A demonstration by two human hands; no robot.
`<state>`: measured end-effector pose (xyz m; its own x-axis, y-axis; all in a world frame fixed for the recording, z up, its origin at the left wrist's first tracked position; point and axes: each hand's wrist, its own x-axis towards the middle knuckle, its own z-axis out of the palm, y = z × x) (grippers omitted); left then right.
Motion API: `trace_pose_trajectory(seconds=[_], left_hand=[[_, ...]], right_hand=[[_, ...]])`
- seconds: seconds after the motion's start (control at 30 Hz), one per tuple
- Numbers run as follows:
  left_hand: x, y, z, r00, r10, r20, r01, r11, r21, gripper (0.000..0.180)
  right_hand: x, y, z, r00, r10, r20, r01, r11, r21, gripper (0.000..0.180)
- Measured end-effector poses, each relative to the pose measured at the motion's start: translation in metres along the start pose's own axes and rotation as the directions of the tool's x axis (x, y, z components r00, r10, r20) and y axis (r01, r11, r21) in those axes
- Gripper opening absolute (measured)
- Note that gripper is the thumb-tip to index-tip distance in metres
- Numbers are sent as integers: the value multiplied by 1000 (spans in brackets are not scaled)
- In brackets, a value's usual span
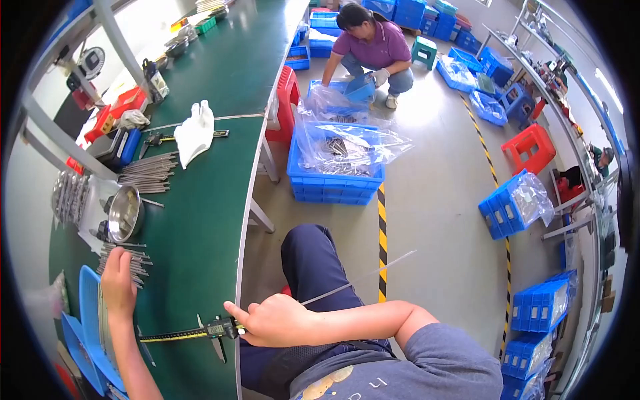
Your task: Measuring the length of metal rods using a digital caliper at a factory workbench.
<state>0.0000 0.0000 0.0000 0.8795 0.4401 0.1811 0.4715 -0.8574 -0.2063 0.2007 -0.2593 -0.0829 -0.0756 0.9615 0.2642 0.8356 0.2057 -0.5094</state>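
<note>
My left hand (119, 290) reaches over a small pile of thin metal rods (141, 264) on the green bench. Its fingers are stretched out, and the tips lie at the pile; I cannot tell whether they touch it. My right hand (277, 321) is closed at the bench edge, with a long thin pale rod (360, 279) sticking out of it to the right over my thigh. Just left of those fingers lies a digital caliper (217, 328); whether the hand touches it is unclear. A metal bowl (125, 213) sits beyond the pile, holding small pieces too blurred to name.
A larger bundle of rods (148, 175), a white glove (194, 133) and blue trays (100, 327) rest on the bench (193, 267). On the floor stand blue crates (337, 188) with metal parts and a red stool (285, 100). A co-worker (373, 43) squats behind them.
</note>
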Motion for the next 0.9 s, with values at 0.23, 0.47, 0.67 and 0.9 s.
trace_pose_trajectory(seconds=[0.23,0.47,0.67,0.9], left_hand=[[-64,-6,-53,859,-173,-483,294,937,186,30],[-88,1,-66,750,-476,-460,467,873,-141,16],[-149,-45,-7,842,-515,-160,497,856,-139,20],[-159,-71,-1,859,-511,-21,509,858,-73,15]], right_hand=[[-4,2,-9,1000,-23,21,23,1000,-3,55],[-8,17,-28,997,-35,67,41,995,-89,57],[-5,14,-24,996,20,86,-14,998,-63,58],[-7,11,-22,998,-8,65,3,997,84,58]])
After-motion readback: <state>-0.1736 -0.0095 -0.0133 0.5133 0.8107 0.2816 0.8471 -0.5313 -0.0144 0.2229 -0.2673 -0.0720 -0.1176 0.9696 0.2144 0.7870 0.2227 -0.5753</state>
